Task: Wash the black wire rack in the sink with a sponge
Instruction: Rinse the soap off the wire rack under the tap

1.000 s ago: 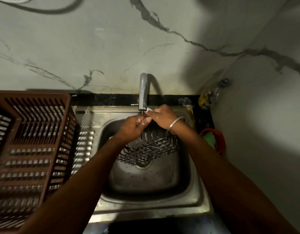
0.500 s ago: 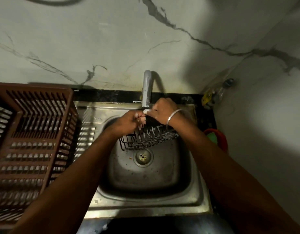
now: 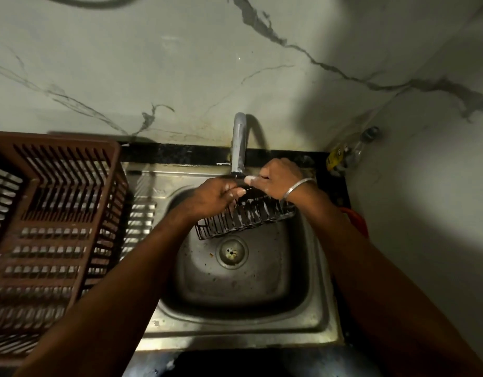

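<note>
Black wire rack (image 3: 245,216) sits tilted over the steel sink (image 3: 235,317) basin at frame centre, under the tap (image 3: 238,142). Left hand (image 3: 213,198) and right hand (image 3: 279,179) both grip its top rim. White suds on the wires, so scrubbing looks done or partly done; rinse likely left. No sponge visible. Can't tell if water runs. Brown plastic crate (image 3: 52,213) at left, bottle (image 3: 352,151) in the upper-right corner, red item (image 3: 357,221) at the right sink edge. Nothing blocks the basin.
</note>
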